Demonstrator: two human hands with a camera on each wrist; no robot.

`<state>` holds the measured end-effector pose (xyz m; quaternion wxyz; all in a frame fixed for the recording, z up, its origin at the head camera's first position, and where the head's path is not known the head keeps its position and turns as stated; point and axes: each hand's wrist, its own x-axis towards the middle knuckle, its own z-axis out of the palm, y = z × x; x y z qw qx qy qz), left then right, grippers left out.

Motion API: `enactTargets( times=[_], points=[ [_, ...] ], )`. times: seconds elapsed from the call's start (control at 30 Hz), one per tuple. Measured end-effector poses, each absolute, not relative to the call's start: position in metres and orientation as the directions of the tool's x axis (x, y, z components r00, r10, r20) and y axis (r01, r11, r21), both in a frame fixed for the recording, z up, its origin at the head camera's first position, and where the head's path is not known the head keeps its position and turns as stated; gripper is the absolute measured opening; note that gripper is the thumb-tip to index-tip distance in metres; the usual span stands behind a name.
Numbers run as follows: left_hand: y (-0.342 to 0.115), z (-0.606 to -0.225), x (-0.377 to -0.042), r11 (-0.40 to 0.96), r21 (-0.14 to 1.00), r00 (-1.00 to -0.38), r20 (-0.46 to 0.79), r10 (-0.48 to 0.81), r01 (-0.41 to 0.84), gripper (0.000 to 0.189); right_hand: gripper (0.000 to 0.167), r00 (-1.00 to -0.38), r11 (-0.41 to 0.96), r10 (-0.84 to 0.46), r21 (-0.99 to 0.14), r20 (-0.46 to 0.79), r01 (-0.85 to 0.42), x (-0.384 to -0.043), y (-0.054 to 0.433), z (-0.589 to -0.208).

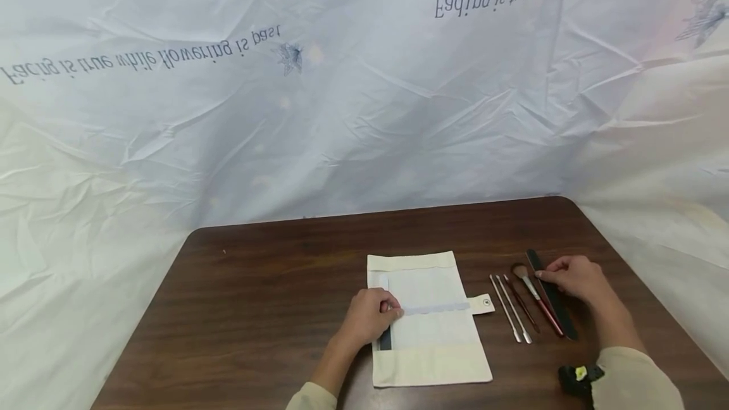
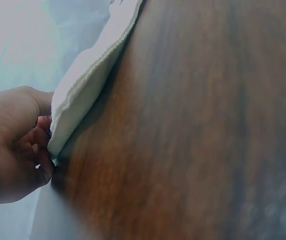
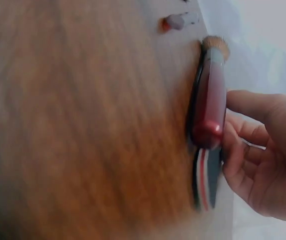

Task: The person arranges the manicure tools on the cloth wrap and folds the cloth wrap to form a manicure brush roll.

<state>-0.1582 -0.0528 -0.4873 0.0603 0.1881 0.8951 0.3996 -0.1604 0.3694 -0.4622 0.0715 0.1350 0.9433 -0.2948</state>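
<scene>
An off-white cloth tool case [image 1: 427, 366] lies unfolded on the table, with an elastic band [image 1: 438, 309] across its middle. A flat white and black strip [image 1: 385, 339] sits along its left side, partly under my left hand [image 1: 370, 315]. That hand pinches the band with thumb and forefinger; in the left wrist view its fingers meet the case's edge [image 2: 90, 72]. On the right, my right hand [image 1: 578, 280] pinches a black nail file [image 1: 560, 315] near its upper half. A red-handled brush [image 3: 210, 100] lies close beside the file. Its bristles point away from me.
Two thin metal tools [image 1: 512, 315] and a slim brown tool [image 1: 526, 309] lie between the case and the brush. The case's snap tab [image 1: 483, 304] sticks out right. White sheeting [image 1: 342, 112] surrounds the brown table [image 1: 256, 309].
</scene>
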Motion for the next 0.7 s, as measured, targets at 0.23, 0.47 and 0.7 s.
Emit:
enactTargets(
  times=[0.23, 0.47, 0.7],
  points=[
    [-0.053, -0.49, -0.158, 0.623, 0.733, -0.928, 0.031, 0.371, 0.273, 0.007, 0.032, -0.936, 0.8, 0.253, -0.491, -0.246, 0.345, -0.163, 0.359, -0.456],
    [-0.053, -0.493, -0.158, 0.619, 0.734, -0.926, 0.037, 0.375, 0.279, 0.007, 0.031, -0.931, 0.814, 0.277, -0.457, -0.236, 0.358, -0.162, 0.355, -0.453],
    [-0.054, -0.493, -0.159, 0.612, 0.736, -0.927, 0.056, 0.371, 0.29, 0.008, 0.036, -0.925, 0.781, 0.299, -0.497, -0.233, 0.378, -0.162, 0.355, -0.457]
  ],
)
